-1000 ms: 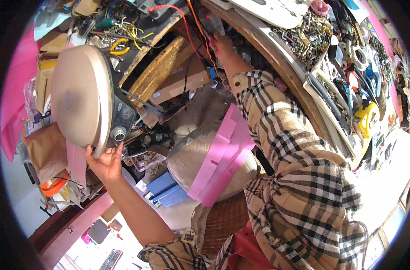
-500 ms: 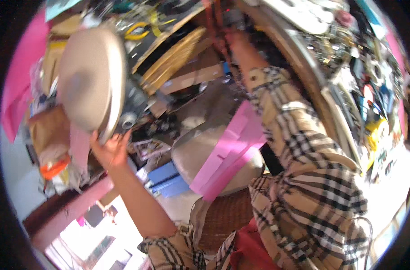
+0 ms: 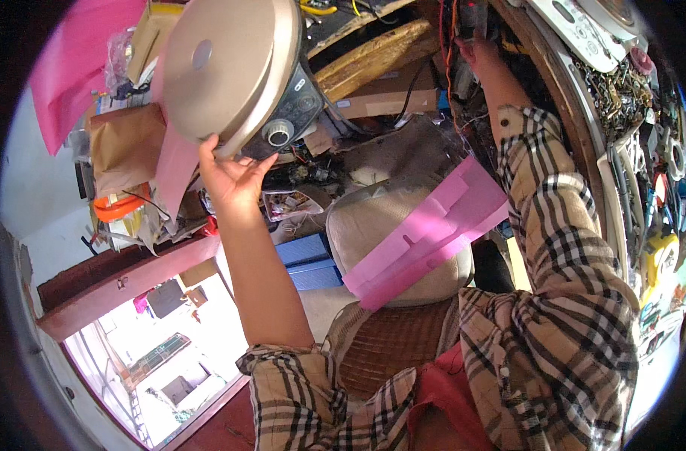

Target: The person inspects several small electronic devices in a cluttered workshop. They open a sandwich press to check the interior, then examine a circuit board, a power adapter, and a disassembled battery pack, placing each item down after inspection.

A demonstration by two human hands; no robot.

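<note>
A round beige electric cooktop [image 3: 219,68] with a dark control panel and a silver knob [image 3: 277,133] stands tilted at the upper left. My left hand [image 3: 238,180] grips its near rim, thumb on the edge and the other fingers beside the knob. Far off at the top right, my right hand [image 3: 478,56] is closed beside hanging red and orange wires [image 3: 450,68]. What its fingers hold is too small and dark to make out.
A pink sheet [image 3: 433,233] lies across a beige seat [image 3: 373,218] below me, near a blue box [image 3: 309,263]. Wooden planks [image 3: 373,60] and a cardboard box [image 3: 388,94] stand beyond. Metal scraps [image 3: 629,105] and a white panel [image 3: 576,30] crowd the right side.
My view has shifted, so the cooktop and both hands appear higher and farther right. My left hand stays on the cooktop's rim; its control panel now shows more clearly.
</note>
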